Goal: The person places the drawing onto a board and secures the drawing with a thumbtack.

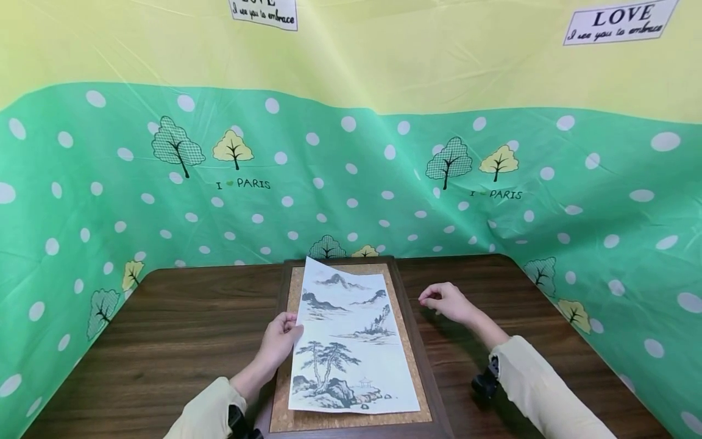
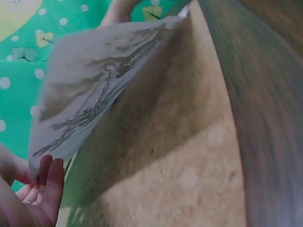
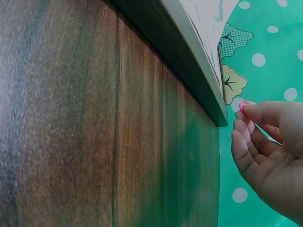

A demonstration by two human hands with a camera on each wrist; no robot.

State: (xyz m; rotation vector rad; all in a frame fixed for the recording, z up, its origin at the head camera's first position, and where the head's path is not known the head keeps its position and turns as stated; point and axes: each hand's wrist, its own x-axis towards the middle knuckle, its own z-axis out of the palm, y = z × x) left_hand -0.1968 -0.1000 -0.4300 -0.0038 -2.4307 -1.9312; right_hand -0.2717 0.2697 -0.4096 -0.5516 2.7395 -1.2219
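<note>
A white sheet of paper with an ink-wash landscape of mountains, pines and rocks lies at a slant over a framed cork board. My left hand pinches its left edge between thumb and fingers. In the left wrist view the sheet is lifted off the cork on the near side, throwing a shadow there. Right of the board, my right hand hovers over the table. Between its thumb and index finger it pinches a small pink pushpin-like thing, mostly covered by the fingertips.
The board's dark wooden frame forms a raised edge on the dark wood-grain table. Behind and on both sides hangs a green and yellow printed cloth. Black wrist straps sit over pale sleeves.
</note>
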